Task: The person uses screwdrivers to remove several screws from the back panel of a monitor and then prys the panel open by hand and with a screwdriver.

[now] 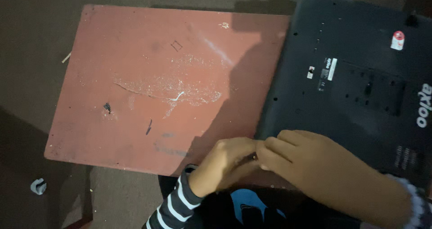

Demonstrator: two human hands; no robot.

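Black monitor [355,76] lies face down, back up, overlapping the right edge of the red board [148,85] on the floor [36,40]. Both hands meet at the monitor's lower left corner. Left hand [227,163] and right hand [310,170] pinch 1 small dark item [252,157] between fingertips; what it is, cannot tell. Monitor looks stiff, fairly heavy, screen fragile: best taken by its side edges.

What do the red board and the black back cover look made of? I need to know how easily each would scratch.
The red board looks like painted wood or fibreboard: flat, matte, with scuffs and whitish scratches in the coating. The black back cover looks like moulded matte plastic, with screw holes, recessed panels and stickers. Neither is certain by look alone.
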